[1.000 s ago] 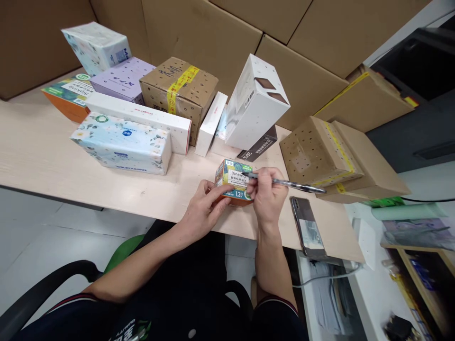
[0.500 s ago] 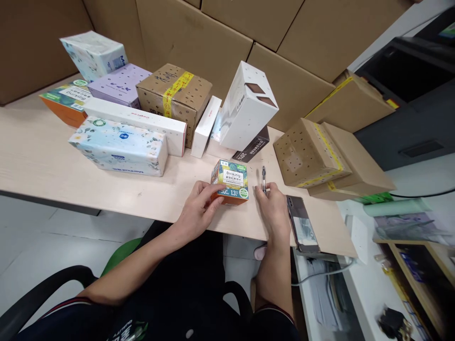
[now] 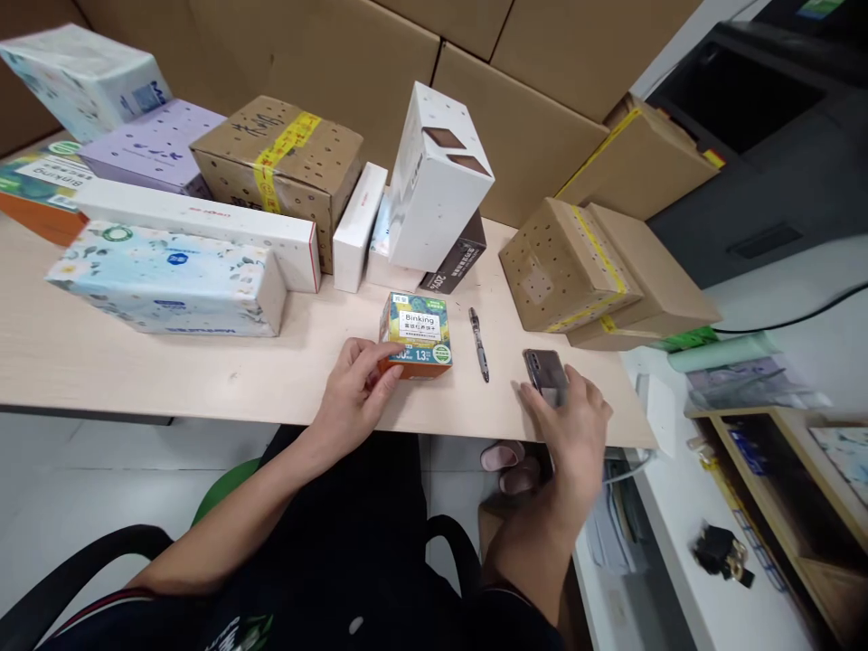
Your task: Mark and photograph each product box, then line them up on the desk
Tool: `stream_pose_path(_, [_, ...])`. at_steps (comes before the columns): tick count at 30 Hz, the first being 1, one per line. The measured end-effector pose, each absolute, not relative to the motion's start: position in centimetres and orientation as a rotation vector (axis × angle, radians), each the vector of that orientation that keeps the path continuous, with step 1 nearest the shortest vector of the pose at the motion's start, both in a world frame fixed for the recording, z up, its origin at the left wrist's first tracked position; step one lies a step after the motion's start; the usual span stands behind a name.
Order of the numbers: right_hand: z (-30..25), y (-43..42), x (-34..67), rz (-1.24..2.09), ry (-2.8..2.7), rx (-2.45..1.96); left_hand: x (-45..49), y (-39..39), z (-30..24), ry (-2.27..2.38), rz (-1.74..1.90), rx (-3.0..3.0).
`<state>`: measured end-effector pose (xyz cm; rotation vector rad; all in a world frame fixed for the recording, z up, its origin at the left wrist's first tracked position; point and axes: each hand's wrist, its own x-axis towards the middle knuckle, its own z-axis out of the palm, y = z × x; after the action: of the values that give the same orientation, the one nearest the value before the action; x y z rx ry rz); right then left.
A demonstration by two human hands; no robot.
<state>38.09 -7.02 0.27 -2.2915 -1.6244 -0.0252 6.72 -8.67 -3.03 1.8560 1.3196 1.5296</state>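
My left hand (image 3: 356, 387) grips the near left side of a small orange and green Binking box (image 3: 416, 333) standing on the pale wooden table (image 3: 136, 371). A pen (image 3: 478, 344) lies loose on the table just right of the box. Over a dark phone (image 3: 546, 378) near the table's front right edge lies my right hand (image 3: 573, 427), its fingers curled around the phone's near end.
Behind stand tissue packs (image 3: 169, 280), a long white box (image 3: 196, 221), a taped brown carton (image 3: 278, 167), a tall white box (image 3: 438, 181) and two stacked brown cartons (image 3: 597, 271). Large cardboard walls back the table. A shelf (image 3: 779, 488) stands at the right.
My right hand set the pen down beside the small box and moved right onto the phone. The left hand stayed on the box. The camera shifted right.
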Motion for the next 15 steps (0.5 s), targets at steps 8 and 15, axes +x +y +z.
stream_pose_path(8, [-0.4, -8.5, 41.2, 0.187, -1.628, -2.447, 6.8, -8.6, -3.1, 1.353, 1.536, 1.865])
stream_pose_path(15, [-0.7, -8.2, 40.7, 0.113, -1.510, -2.326, 6.9, -8.8, -3.0, 1.331, 1.557, 1.863])
